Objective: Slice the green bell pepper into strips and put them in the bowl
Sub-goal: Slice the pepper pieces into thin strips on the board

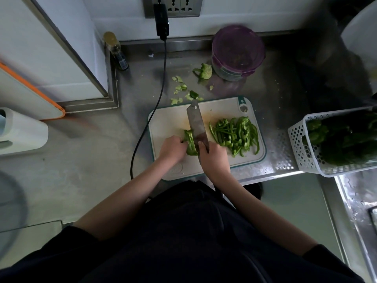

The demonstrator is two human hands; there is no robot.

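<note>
— Head view first: where is the green pepper piece (190,142) seen, and how is it turned?

— It is laid on the cutting board (169,123), near the board's left half, with its long axis running away from the person, tilted slightly to the left at the far end. It is pressed against the left face of the cleaver (196,124).

— How is it placed relative to each hand?

— It is found between the two. The left hand (171,149) is set just to its left, fingers curled onto the piece and holding it down. The right hand (214,157) is just to its right, wrapped around the cleaver's handle, with the blade pointing away from the body, roughly parallel to the piece.

— And the cut strips (235,133)?

— A loose pile is heaped on the board's right half, apart from the blade, most strips lying along the same near-to-far line.

— What else is seen on the desk (91,160)?

— Pale trimmings (180,89) and a stem core (204,71) are scattered beyond the board, beside a purple lidded container (237,52). A white perforated basket (302,148) of greens is stood at the right.
</note>
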